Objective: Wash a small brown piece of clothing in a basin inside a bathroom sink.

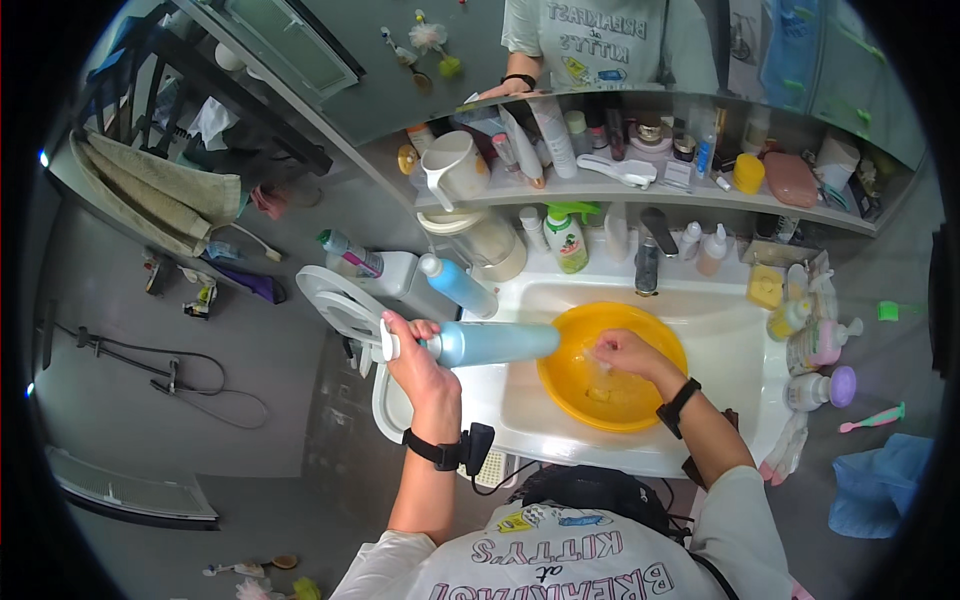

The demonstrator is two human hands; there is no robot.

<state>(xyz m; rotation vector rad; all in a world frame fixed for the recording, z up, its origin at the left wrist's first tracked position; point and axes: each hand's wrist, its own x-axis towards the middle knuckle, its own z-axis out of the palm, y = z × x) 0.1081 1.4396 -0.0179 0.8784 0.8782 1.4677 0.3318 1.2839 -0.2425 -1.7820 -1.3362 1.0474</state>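
My left hand point(422, 365) is wrapped around the white pump end of a light blue bottle point(500, 343). The bottle lies nearly level in the air, its base reaching over the left rim of a yellow basin point(560, 395). That round basin sits inside the white sink point(735, 350). Above the basin is my right hand point(635, 355), fingers pinched together. Something pale and see-through shows just below those fingertips, too faint to name. A clear, yellowish shape lies at the basin's bottom.
A dark faucet point(648, 265) stands behind the basin. Along the sink's back are a green pump bottle point(568, 240) and another blue bottle point(458, 286). Several bottles and a yellow sponge point(767, 288) line the right edge. A toilet lid point(345, 310) stands raised at left; a crowded shelf point(720, 190) hangs above.
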